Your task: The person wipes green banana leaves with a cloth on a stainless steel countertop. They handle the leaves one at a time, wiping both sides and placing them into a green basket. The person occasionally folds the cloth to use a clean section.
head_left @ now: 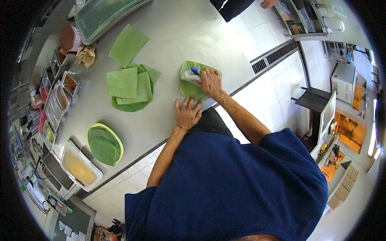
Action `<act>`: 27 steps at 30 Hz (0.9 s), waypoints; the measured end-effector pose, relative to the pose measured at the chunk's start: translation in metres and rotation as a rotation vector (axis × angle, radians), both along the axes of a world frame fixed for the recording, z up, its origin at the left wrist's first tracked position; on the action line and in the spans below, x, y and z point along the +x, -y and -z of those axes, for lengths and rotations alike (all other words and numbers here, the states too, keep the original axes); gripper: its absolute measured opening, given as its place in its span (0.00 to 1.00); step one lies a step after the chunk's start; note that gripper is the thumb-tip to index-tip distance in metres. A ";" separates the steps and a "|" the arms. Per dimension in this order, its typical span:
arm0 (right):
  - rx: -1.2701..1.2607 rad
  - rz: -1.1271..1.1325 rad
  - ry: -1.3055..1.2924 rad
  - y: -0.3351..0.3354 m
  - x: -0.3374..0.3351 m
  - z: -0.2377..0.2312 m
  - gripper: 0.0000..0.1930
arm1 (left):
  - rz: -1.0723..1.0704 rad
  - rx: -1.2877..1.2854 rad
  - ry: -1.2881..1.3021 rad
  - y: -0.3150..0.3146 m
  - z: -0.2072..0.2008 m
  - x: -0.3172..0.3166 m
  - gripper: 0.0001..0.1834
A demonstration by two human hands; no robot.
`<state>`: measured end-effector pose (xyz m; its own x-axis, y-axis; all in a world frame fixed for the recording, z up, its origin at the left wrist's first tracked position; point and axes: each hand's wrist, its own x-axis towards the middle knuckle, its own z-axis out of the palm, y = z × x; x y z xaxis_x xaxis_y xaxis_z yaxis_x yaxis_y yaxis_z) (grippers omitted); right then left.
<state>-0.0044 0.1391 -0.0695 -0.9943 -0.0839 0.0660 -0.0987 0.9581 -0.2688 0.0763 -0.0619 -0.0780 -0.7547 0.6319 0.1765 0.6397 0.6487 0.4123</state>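
A piece of green banana leaf [192, 91] lies flat near the table's front edge. On it, my right hand [211, 83] is closed round a bunched white cloth [188, 76] with a blue patch. My left hand [187, 114] rests at the leaf's near edge, fingers spread and holding nothing. To the left is a loose stack of cut banana leaf pieces [122, 83], with a single leaf piece [128, 45] just beyond it. Nearer me, an oval yellow-rimmed dish [120, 145] holds more leaf pieces.
All this stands on a steel table [173, 38]. Along its left side are a translucent green lidded tub [106, 20], crumpled brown paper [85, 55], several food containers and a lidded tray [82, 165]. Another person's hand [267, 4] shows beyond the table, at the top right.
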 end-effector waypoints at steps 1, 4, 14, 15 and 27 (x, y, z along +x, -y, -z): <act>0.013 0.043 -0.023 -0.003 -0.011 0.001 0.21 | -0.009 -0.002 -0.019 -0.001 -0.004 -0.002 0.25; 0.087 0.186 -0.222 -0.017 -0.052 -0.004 0.20 | 0.010 -0.035 -0.061 0.001 -0.004 -0.003 0.26; -1.674 0.637 0.468 -0.054 -0.019 -0.101 0.31 | -0.196 0.257 0.345 -0.013 -0.062 -0.037 0.28; -1.892 0.645 0.468 -0.044 -0.009 -0.109 0.31 | -0.285 0.440 0.443 -0.021 -0.073 -0.052 0.27; -1.443 0.657 0.342 -0.029 0.027 -0.171 0.31 | -0.191 1.184 1.137 -0.038 -0.145 -0.137 0.11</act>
